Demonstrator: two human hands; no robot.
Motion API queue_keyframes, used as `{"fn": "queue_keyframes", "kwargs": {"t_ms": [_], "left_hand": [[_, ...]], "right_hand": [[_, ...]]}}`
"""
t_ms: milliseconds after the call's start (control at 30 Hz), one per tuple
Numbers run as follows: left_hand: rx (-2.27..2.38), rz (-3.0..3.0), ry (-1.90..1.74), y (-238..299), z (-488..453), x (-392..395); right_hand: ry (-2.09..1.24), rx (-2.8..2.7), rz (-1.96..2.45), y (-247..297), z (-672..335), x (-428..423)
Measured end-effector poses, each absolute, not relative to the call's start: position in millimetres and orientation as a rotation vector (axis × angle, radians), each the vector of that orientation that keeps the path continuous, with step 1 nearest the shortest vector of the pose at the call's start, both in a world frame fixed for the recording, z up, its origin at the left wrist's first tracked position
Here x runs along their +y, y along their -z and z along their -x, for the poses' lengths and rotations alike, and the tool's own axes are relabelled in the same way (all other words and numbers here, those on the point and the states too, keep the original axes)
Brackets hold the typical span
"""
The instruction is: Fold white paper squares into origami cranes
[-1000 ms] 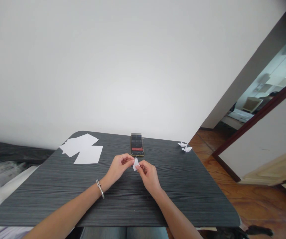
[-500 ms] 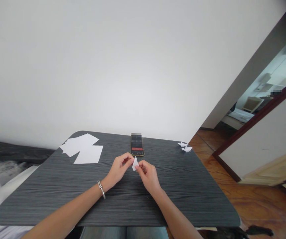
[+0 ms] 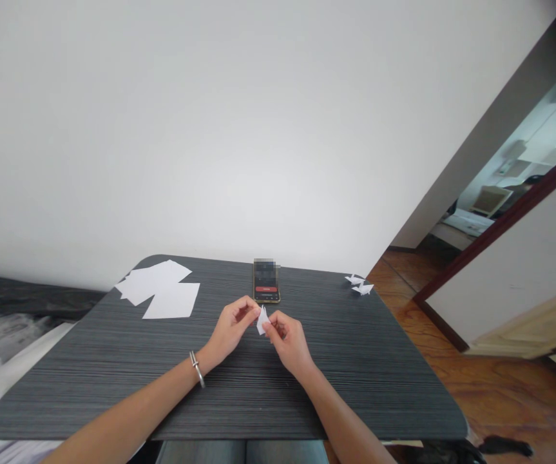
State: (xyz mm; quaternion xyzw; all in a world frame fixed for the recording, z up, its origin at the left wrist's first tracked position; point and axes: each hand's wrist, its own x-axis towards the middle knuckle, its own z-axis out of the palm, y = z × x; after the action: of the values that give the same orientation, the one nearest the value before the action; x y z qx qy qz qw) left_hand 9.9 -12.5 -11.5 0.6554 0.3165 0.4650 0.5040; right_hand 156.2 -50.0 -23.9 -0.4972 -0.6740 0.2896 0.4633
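Folded white paper (image 3: 261, 325), small and pointed on top, is sitting btwn two hands above the middle of a dark table (image 3: 220, 406), on the near side of a phone (image 3: 267, 283). L hand (image 3: 233, 322) is holding thumb and fingertip narrowly together at the upper tip; R hand (image 3: 287, 336) is pinching the lower R side, thumb on its face. Loose white sheets (image 3: 171, 299) are lying at far L; two folded paper figures (image 3: 363, 290) are resting close together nr the far R corner. For clean work, R pinch prob. should be steadying the body w/o crushing it, while L fingertips should be shaping the thin tip gently, lining up edges b4 pressing creases hard; overpulling could be tearing it.
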Motion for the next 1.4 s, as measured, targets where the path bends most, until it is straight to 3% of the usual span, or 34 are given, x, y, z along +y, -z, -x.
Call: {"fn": "queue_keyframes", "kwargs": {"t_ms": [1400], "left_hand": [[0.842, -1.380, -1.150, -3.3, 1.6, -6.3]], "right_hand": [[-0.703, -1.699, 1.214, 26.5, -148.8, -49.2]]}}
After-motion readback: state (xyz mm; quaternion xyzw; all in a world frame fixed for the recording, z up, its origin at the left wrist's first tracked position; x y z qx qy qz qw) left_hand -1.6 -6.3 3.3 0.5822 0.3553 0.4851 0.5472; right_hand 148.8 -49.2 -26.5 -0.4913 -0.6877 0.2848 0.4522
